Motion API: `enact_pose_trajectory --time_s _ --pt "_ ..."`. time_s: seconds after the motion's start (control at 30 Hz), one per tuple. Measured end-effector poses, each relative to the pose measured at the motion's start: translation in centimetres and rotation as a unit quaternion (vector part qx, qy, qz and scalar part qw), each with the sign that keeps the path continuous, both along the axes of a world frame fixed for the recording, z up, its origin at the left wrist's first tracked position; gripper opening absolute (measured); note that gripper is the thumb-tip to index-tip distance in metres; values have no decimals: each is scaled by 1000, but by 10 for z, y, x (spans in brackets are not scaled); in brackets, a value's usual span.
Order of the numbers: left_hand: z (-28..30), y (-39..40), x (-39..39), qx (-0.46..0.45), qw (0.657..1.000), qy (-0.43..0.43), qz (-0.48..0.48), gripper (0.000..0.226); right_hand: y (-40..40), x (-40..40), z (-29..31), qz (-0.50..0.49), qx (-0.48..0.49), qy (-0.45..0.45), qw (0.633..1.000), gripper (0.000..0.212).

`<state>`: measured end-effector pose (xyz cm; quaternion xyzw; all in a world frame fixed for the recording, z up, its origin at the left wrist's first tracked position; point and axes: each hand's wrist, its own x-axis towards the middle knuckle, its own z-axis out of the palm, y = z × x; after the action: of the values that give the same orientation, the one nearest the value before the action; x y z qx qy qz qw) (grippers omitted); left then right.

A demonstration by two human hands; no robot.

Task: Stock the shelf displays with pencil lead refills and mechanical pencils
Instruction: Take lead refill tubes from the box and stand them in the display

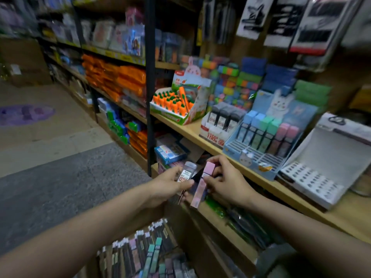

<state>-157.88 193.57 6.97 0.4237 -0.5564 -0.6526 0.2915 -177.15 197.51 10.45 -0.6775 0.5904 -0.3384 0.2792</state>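
At frame centre, a clear lead tube (pixel 187 171) is pinched by the left hand (pixel 168 184), a pink lead case (pixel 202 184) by the right hand (pixel 226 180). Crowded fingers risk one being dropped before the blue display (pixel 259 167) is reached.

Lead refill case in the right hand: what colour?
Pink, cap and body, on the lead refill case the right hand pinches. Head view, the only one.

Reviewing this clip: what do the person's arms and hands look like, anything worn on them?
Both forearms are bare as far as the frame shows, with no sleeves in view. The left hand and right hand wear no gloves, and no watch or bracelet shows at either wrist. Motion blur makes it impossible to rule out a thin ring.
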Motion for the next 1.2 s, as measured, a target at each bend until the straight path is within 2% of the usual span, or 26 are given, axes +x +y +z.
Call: enact_pose_trajectory --time_s 0.17,0.27,0.4,0.57,0.7,0.87,1.2 --pt "20 -19 -30 -22 999 35 13 23 -3 -29 35 -47 -30 80 995 30" --pt "38 -27 -56 -23 998 57 -12 15 -2 -56 62 -87 -75 125 985 28" --pt "46 -29 -91 -29 994 94 -45 17 5 -98 101 -147 -118 115 975 28" --pt "39 -36 -108 -45 990 123 -51 21 7 -144 128 -244 -179 157 940 26" --pt "41 -44 -108 -63 988 130 -46 20 -4 -157 126 -266 -218 216 914 23" --pt "41 -48 -107 -66 989 124 -55 20 -25 -159 105 -258 -218 268 902 23" --pt "37 -51 -97 -66 989 122 -50 22 -35 -169 87 -240 -195 276 910 29"
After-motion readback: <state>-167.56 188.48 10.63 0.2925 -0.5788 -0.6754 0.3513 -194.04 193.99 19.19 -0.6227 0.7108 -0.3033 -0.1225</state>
